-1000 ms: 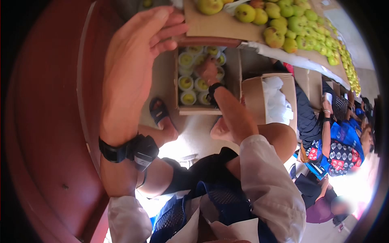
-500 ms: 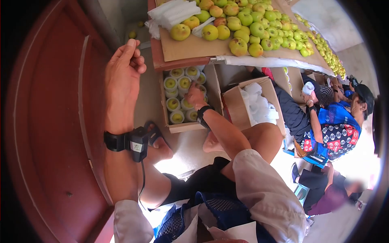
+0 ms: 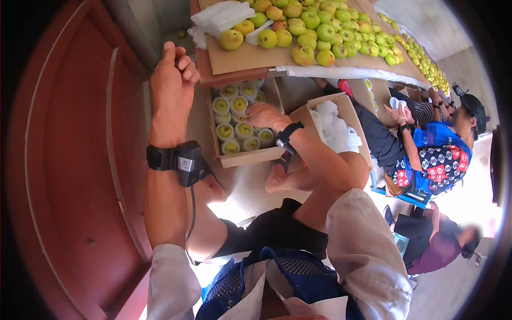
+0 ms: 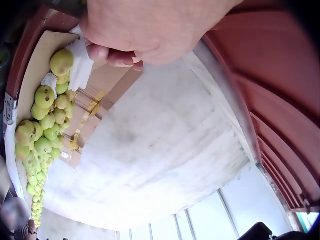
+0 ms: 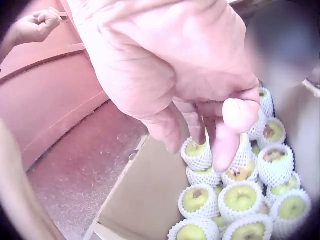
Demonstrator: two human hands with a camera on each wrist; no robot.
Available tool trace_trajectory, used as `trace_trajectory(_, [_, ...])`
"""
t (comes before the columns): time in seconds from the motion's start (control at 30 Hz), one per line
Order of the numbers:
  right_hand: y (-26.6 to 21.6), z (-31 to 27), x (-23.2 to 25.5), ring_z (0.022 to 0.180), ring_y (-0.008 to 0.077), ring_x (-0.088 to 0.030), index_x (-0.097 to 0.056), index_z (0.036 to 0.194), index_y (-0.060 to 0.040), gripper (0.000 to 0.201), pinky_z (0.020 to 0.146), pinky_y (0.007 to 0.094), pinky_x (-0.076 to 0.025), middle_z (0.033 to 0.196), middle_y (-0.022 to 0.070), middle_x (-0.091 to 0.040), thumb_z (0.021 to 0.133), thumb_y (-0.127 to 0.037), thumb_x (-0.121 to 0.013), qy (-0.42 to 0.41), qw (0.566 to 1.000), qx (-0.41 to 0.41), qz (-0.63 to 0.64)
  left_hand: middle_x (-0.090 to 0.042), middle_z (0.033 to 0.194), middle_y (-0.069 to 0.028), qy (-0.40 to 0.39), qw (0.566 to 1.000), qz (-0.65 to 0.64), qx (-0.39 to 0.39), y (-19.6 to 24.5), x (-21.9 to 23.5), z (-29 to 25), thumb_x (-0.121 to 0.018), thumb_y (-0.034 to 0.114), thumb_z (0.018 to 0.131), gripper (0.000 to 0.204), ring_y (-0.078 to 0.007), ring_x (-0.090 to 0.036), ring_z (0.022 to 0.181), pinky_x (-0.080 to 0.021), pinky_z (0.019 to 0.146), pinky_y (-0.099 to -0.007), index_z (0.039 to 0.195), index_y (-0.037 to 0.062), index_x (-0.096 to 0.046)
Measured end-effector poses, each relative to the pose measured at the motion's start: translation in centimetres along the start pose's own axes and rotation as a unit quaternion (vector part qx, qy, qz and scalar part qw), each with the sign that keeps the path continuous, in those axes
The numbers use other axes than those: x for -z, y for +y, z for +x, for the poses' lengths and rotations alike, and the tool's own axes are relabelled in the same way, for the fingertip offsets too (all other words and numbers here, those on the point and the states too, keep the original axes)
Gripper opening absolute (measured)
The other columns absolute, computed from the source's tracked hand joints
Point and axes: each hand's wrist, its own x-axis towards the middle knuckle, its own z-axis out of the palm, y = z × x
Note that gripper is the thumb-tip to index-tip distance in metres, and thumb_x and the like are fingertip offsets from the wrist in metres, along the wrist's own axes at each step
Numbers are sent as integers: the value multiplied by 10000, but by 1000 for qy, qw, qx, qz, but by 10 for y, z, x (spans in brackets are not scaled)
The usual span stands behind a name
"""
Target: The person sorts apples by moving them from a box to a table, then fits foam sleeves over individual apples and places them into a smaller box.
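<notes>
My right hand (image 3: 265, 116) hovers over the cardboard box (image 3: 242, 159) of apples, its fingers bent loosely downward with nothing between them. Close beneath its fingertips, in the right wrist view, are apples (image 5: 241, 198) in white foam nets, packed in rows. Some of the apples lie hidden behind this hand in the head view. Raised at the left, my left hand (image 3: 175, 80) is empty, its fingers loosely curled. In the left wrist view that hand (image 4: 150, 30) overlaps the white foam nets on the tabletop.
Loose green apples (image 3: 325, 33) cover the cardboard-topped table (image 3: 234, 64) above the box. A second box (image 3: 356, 113) of white foam nets (image 3: 336, 128) stands to the right. Beyond it sits a person in a patterned top (image 3: 440, 160). A red door (image 3: 74, 160) fills the left side.
The right hand has lifted somewhat from among the apples and shifted toward the box's right side. The left hand stays raised, its fingers more curled than a second ago. The head view has shifted.
</notes>
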Motion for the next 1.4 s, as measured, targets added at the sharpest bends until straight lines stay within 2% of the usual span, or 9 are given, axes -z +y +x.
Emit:
trace_trajectory(0.17, [-5,-37,73,1117,401,-651,-716,1165,-62,384,943,465,-526,1216,191,-689,919,-347,-644,-34,996,23,-79,-424,752,21,30,999,-25,-13,-1,0,4,-491,265,1119,252,-113,-367,627,-330,586,-287,997,58,-570])
trace_trajectory(0.3, [19,-56,119,913,359,-702,-693,1155,-2,409,859,452,-552,1047,187,-725,925,-341,-691,24,988,131,-76,-518,828,-21,42,998,-46,-20,-10,1,11,-490,181,1103,195,-140,-443,686,-374,609,-300,1101,16,-594])
trace_trajectory(0.4, [-16,-77,181,761,250,-699,-689,1153,2,362,779,385,-563,959,135,-724,934,-287,-700,-26,991,-64,113,-607,917,-71,58,996,-50,-33,-20,-5,15,-527,88,1059,165,-170,-540,748,-432,624,-318,1170,-10,-600])
trace_trajectory(0.6, [7,-50,226,713,192,-718,-713,1161,-10,318,700,292,-547,888,120,-741,869,-132,-692,267,919,27,289,-616,934,-73,62,995,-63,-39,-28,-22,11,-558,69,1039,159,-172,-569,761,-438,621,-318,1178,-3,-589])
trace_trajectory(0.7, [0,-45,233,765,114,-683,-664,1236,0,361,595,235,-432,942,38,-746,936,-196,-619,371,855,-2,363,-616,935,-71,57,995,-72,-38,-32,-24,10,-557,69,1036,167,-170,-571,762,-439,621,-318,1187,0,-581])
trace_trajectory(0.83, [-3,-30,233,811,96,-679,-673,1268,-26,401,654,230,-477,951,36,-764,916,-215,-630,379,842,41,381,-618,982,-95,45,995,-83,-41,-35,-25,10,-533,67,1030,243,-166,-604,740,-451,570,-300,1260,-11,-543])
trace_trajectory(1.03, [-2,28,249,899,258,-739,-750,1171,-175,326,812,372,-571,969,77,-787,907,-325,-634,367,927,-30,66,-614,930,-70,51,995,-83,-35,-33,-34,-1,-547,73,1033,162,-164,-566,766,-441,623,-318,1174,-2,-572])
trace_trajectory(1.23, [-14,66,243,906,268,-728,-760,1143,-217,317,833,389,-559,922,77,-763,848,-320,-701,317,943,-98,-15,-610,938,-71,54,994,-90,-31,-28,-29,2,-538,81,1038,174,-163,-557,767,-438,621,-316,1187,-5,-569])
trace_trajectory(1.4, [-16,85,224,1126,345,-639,-765,1135,-204,338,978,487,-466,1134,160,-715,819,-251,-656,333,932,-70,-122,-608,937,-70,46,994,-87,-45,-23,-27,1,-539,102,1039,208,-148,-586,737,-448,574,-285,1218,-2,-556])
